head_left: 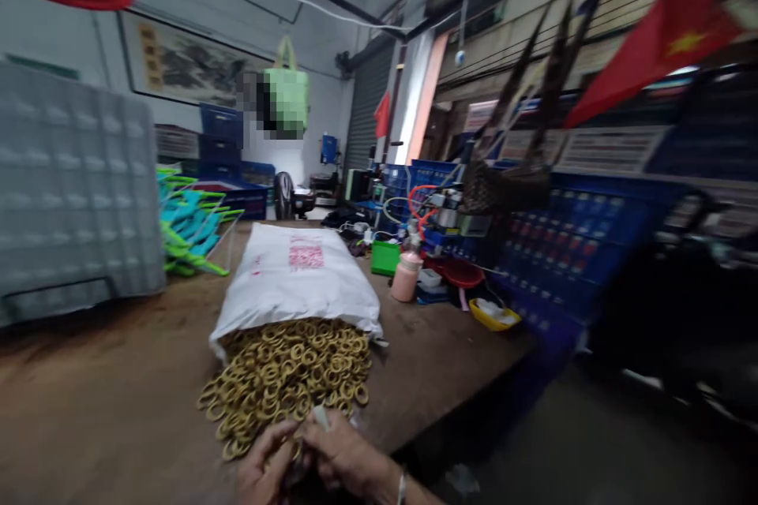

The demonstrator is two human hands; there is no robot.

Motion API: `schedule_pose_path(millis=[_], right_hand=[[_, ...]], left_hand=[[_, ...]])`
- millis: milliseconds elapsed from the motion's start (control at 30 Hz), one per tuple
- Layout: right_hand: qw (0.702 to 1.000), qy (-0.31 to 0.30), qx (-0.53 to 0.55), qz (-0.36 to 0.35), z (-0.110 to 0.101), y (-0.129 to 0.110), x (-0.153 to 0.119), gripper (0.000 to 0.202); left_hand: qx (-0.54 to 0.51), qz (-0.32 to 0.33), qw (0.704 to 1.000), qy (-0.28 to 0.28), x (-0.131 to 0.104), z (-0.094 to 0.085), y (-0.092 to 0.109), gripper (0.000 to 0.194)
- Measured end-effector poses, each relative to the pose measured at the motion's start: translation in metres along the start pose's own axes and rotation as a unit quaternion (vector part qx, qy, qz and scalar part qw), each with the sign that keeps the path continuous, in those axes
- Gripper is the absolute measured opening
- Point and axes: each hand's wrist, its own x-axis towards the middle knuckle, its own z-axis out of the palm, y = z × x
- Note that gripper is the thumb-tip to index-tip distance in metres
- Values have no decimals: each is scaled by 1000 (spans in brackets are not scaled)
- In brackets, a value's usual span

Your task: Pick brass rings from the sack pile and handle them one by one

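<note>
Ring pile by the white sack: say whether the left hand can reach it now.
Probably yes: the ring pile, spilled from the white sack, lies just beyond the left hand with nothing visibly between, though that hand looks occupied.

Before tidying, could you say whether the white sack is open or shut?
Open: rings lie spilled from the mouth of the white sack.

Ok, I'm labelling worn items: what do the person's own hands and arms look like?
The left hand and right hand look ungloved. The right one has a thin, light-coloured wristband, and no sleeve shows on either side. A small pale item at a right fingertip, perhaps a cover, is too blurred to identify.
</note>
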Motion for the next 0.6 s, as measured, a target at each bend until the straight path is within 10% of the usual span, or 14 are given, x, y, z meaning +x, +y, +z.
schedule_pose_path(millis=[600], right_hand=[[992, 9, -104, -73, 16, -11, -10, 37]], left_hand=[[-153, -51, 985, -67, -30, -9, 8, 30]])
